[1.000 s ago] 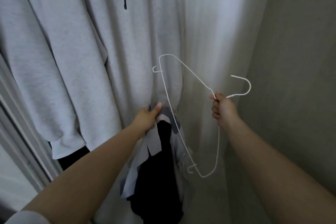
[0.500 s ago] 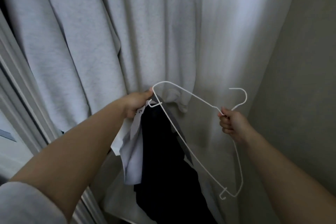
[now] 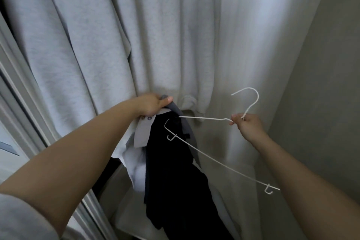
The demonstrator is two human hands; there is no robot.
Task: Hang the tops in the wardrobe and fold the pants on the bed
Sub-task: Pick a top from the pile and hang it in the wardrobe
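Step in hand, by my read: getting a top onto a hanger, wardrobe half of the task.

Left hand grips the dark top at its collar, fingers curled round the bunched fabric. The top hangs slack below the fist, pale grey collar or lining showing beside the dark body. It sits in front of the hem of the grey sweatshirt already hanging in the wardrobe.

Right hand pinches the white wire hanger at its neck, just under the hook; hook points up. One shoulder end of the hanger overlaps the top near the collar. Cannot tell if it's inside the neck opening or just in front.

Next move needs:
- that end fed through the neck hole
- far end worked into the other shoulder
- the hook then lifted to the rail, which is out of view

Risk: thin wire, top could slide off.
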